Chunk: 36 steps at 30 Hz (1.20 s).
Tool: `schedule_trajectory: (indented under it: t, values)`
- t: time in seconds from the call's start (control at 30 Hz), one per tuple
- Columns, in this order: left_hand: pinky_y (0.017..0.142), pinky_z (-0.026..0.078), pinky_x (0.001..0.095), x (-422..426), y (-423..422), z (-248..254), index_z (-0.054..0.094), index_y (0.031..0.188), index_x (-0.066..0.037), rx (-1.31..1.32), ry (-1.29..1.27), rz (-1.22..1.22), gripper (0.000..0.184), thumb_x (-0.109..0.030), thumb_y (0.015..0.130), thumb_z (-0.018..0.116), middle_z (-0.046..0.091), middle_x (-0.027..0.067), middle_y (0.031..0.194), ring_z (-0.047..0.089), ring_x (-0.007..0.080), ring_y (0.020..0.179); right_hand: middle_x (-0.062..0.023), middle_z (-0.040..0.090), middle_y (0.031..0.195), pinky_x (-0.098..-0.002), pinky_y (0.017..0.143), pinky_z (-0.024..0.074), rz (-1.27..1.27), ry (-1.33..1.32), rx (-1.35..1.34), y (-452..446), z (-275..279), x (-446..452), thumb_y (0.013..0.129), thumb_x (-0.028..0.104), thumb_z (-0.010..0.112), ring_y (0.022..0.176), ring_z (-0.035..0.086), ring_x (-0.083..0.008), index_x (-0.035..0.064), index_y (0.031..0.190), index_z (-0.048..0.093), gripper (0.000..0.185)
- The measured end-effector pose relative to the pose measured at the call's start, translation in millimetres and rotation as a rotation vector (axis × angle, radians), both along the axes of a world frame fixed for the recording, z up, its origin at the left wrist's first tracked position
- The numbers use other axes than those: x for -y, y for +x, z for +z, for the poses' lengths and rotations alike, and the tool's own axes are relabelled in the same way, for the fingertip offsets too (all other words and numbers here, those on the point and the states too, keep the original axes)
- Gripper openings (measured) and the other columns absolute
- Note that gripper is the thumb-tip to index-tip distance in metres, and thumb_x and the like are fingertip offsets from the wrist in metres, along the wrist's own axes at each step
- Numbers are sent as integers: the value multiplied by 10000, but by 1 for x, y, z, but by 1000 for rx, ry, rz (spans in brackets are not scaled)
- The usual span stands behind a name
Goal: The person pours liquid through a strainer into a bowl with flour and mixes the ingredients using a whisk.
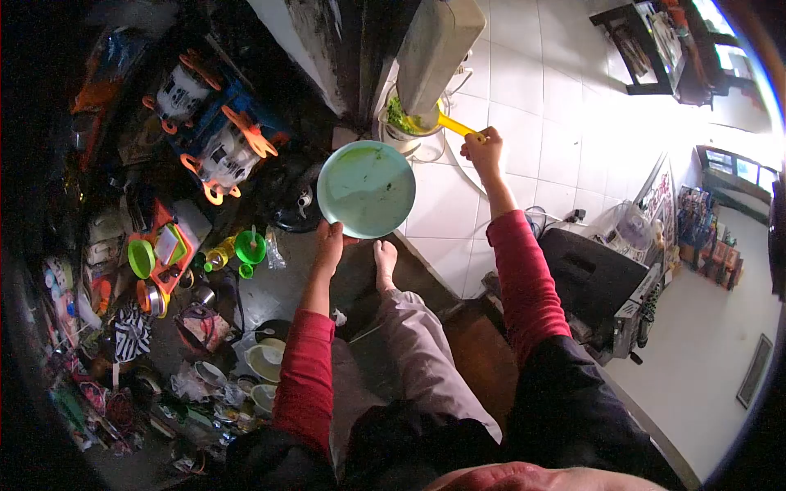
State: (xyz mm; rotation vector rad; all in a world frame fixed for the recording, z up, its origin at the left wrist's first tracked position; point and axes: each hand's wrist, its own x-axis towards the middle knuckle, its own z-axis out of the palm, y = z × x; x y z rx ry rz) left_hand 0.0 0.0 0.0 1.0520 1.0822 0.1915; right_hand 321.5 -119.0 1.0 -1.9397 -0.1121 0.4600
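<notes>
Plate (366, 190), pale green and round, was in our left hand (331, 237), up above the floor and near the pot (406, 136). We had our left fingers at its edge, holding on. Most of them were hidden under the plate, so we could not tell if they were spread or pressed together. We saw green smears and small dark marks on top of the plate.

Our right hand (483, 150) was out to the side. Its fingers were curled in around the end of a yellow spoon (457, 125), pinching the handle. We had the other end of the spoon at the pot, where green food (395, 111) showed. We could not tell how deep it went. A thick grey post (446, 41) hid some of the pot from us.

White tiles (524, 106) were on the floor by the pot. Our bare foot (386, 260) was just below the plate. To the left of it, we saw a bright green bowl (250, 247) and a yellow bottle (219, 257) on the dark floor.
</notes>
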Motion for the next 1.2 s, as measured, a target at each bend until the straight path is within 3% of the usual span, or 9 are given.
schedule_trajectory:
  t: [0.17, 0.23, 0.27, 0.43, 0.5, 0.57, 0.73, 0.9, 1.2]
  values:
    - [521, 549, 299, 5, 0, -2, 431, 1025, 59, -47, -17, -8, 247, -116, 854, 394, 576, 144, 874, 626, 236, 638, -206, 601, 659, -364, 587, 497, 231, -540, 87, 8, -27, -5, 654, 271, 590, 640, 613, -294, -79, 726, 562, 359]
    - [523, 548, 289, 2, -1, -8, 433, 1014, 63, -66, -26, 8, 242, -112, 854, 384, 581, 151, 870, 627, 229, 636, -107, 535, 481, -273, 408, 460, 305, -619, 177, 7, -32, -21, 709, 184, 567, 381, 531, -154, -54, 679, 533, 243]
    - [524, 547, 289, -1, -5, -15, 433, 1015, 62, -59, -2, 0, 243, -113, 855, 381, 582, 158, 873, 628, 230, 637, -116, 575, 536, -308, 456, 473, 475, -748, 59, 13, -34, -29, 733, 212, 556, 419, 555, -170, -24, 687, 563, 240]
    - [567, 548, 298, -1, -1, 0, 413, 1032, 60, -40, -63, 23, 245, -110, 859, 379, 584, 171, 880, 627, 232, 659, -179, 565, 605, -431, 577, 436, 582, -689, 528, -7, -32, -15, 795, 127, 498, 626, 567, -308, 33, 830, 600, 144]
    - [571, 546, 295, -2, -3, -1, 413, 1031, 58, -11, -63, 36, 241, -106, 859, 376, 584, 169, 877, 626, 230, 659, -206, 543, 685, -449, 647, 422, 242, -381, 481, -33, -18, 0, 816, 90, 471, 687, 532, -362, 22, 1017, 560, 230]
    - [575, 544, 292, -1, -5, -6, 413, 1031, 57, 20, -65, 45, 237, -103, 860, 374, 584, 166, 875, 625, 229, 658, -304, 495, 828, -425, 636, 440, 320, -376, 438, -60, 32, 7, 801, 18, 466, 753, 528, -408, 27, 1186, 441, 386]
    - [596, 543, 304, -2, -8, -13, 413, 1073, 23, -26, -19, 0, 248, -121, 875, 374, 589, 157, 886, 626, 240, 679, -117, 427, 851, -399, 574, 432, 253, -380, 573, -74, 11, 22, 821, 78, 509, 701, 505, -252, 163, 1294, 355, 505]
    - [594, 527, 286, 3, 0, 0, 429, 1010, 26, -25, -25, 46, 208, -128, 879, 378, 593, 143, 848, 619, 208, 645, -73, 446, 922, -395, 519, 415, 329, -855, 638, -79, -8, 13, 855, 180, 462, 792, 518, -245, 266, 1319, 306, 497]
    - [610, 539, 294, 6, 12, -17, 434, 1043, 27, -15, -39, 31, 248, -144, 866, 415, 593, 158, 896, 627, 249, 695, -76, 420, 909, -386, 547, 451, 252, -719, 594, -78, -7, 20, 797, 118, 489, 838, 485, -251, 250, 1326, 295, 579]
